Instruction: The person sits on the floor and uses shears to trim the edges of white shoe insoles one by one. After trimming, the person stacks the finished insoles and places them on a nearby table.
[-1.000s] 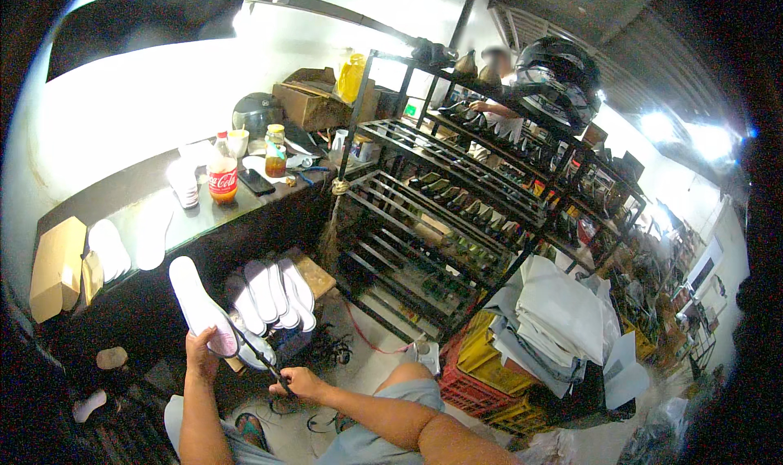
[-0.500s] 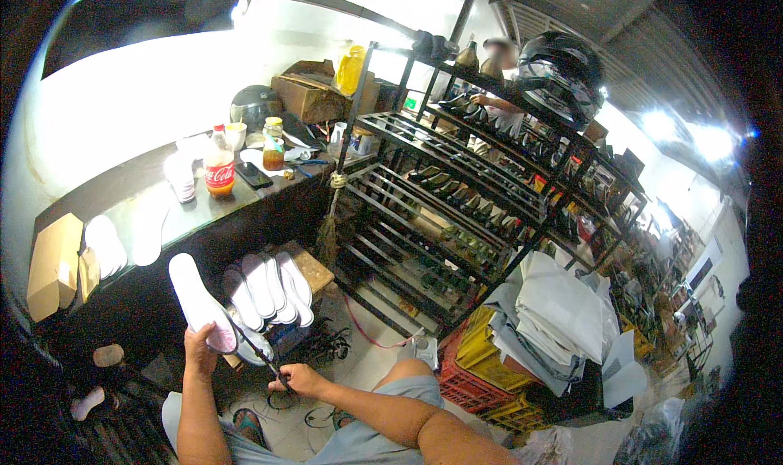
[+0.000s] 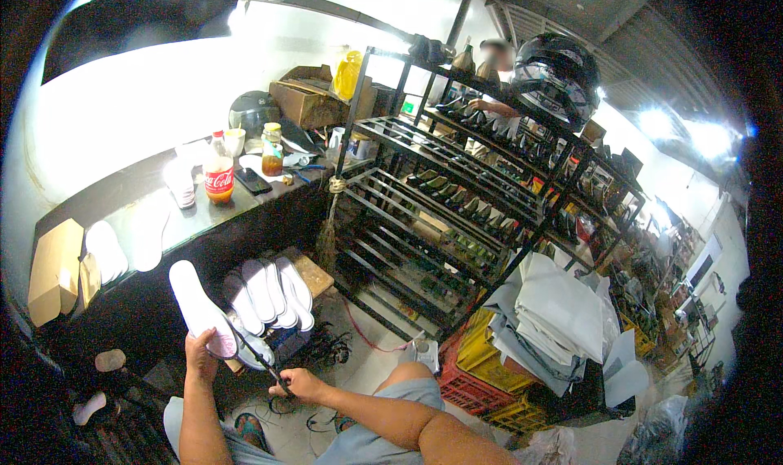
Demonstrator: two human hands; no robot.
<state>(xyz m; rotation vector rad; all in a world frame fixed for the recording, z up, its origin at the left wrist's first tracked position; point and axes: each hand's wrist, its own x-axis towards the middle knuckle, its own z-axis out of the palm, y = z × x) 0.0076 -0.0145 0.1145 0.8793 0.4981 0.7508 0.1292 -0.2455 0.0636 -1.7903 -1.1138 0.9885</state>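
Left hand [image 3: 202, 356] grips one white insole [image 3: 193, 298], in front of desk [image 3: 189, 223]; right hand [image 3: 303, 385] wrapped around handles of one black scissors [image 3: 263, 359], also before desk. On desk: one bottle [image 3: 218, 181], one phone [image 3: 253, 181].

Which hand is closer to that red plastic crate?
Right. The right hand, gripping scissors, is left of the red plastic crate; the left hand, holding a white insole, is farther left.
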